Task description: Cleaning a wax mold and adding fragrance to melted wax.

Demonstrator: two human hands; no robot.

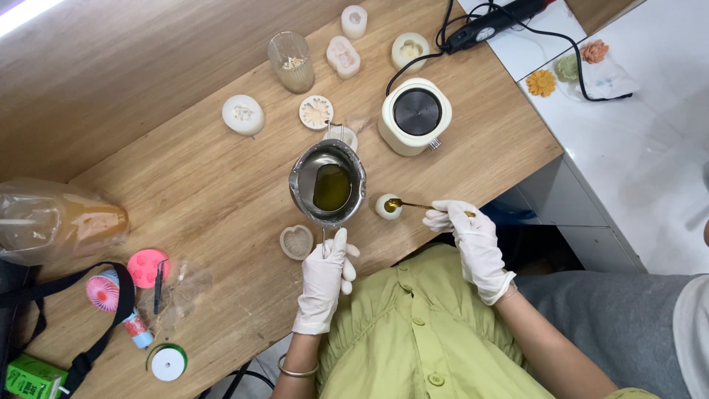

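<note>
we are keeping the steel melting pot (328,183) at the centre of the frame, above our left hand (325,277), which is closing around its handle. our right hand (473,240), at right of centre, is pinching a spoon (410,205) over a small round mould (388,207). everything is sitting on a wooden table (207,185), white floor at right.

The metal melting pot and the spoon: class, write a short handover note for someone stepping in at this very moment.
Left hand, gloved, grips the handle of the metal melting pot, which sits on the wooden table holding amber liquid.
Right hand, gloved, holds a spoon with its bowl over the small round mould beside the pot.
Done: that mould already shows some amber liquid.
Left: the heart-shaped mould looks unfilled; I cannot judge the moulds further back.
</note>
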